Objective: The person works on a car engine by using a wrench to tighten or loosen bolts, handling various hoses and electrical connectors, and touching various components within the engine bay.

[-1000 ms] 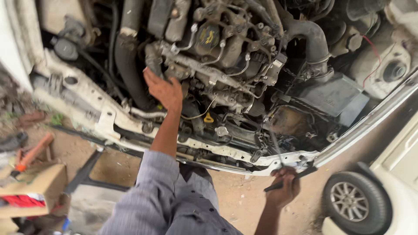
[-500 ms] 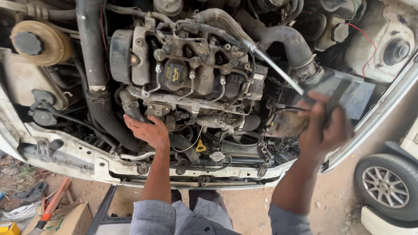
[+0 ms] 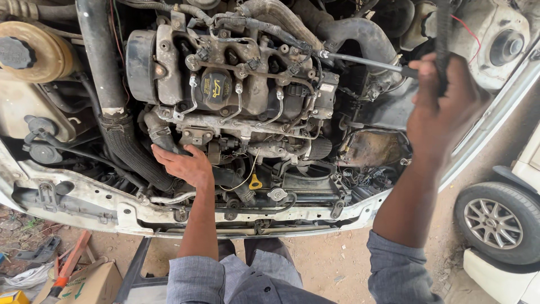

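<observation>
The right hand (image 3: 444, 107) is raised over the right side of the engine bay, fingers curled around the dark handle of a long screwdriver (image 3: 365, 62) — the hand is motion-blurred, so the exact grip is hard to read, but it is plainly closed on the handle. The thin metal shaft runs leftward from the fist, its tip reaching the cluster of hoses and fittings at the upper right of the engine (image 3: 225, 84). The tool looks light and rigid; the handle is the natural place to hold it, since the bare shaft would likely be slick with engine grime and offers little purchase.

The left hand (image 3: 183, 166) lies lower, palm down and fingers loosely spread, resting against the black ribbed radiator hose (image 3: 126, 146) and the parts just beneath the engine's front. That hose looks thick and rubbery — flexible but firm.

Near the left hand sits a yellow dipstick loop (image 3: 256, 183). Further out, a round reservoir cap (image 3: 17, 53) lies at far left, the pale front crossmember (image 3: 112, 211) spans below, and another car's wheel (image 3: 498, 222) stands on the dirt at right.
</observation>
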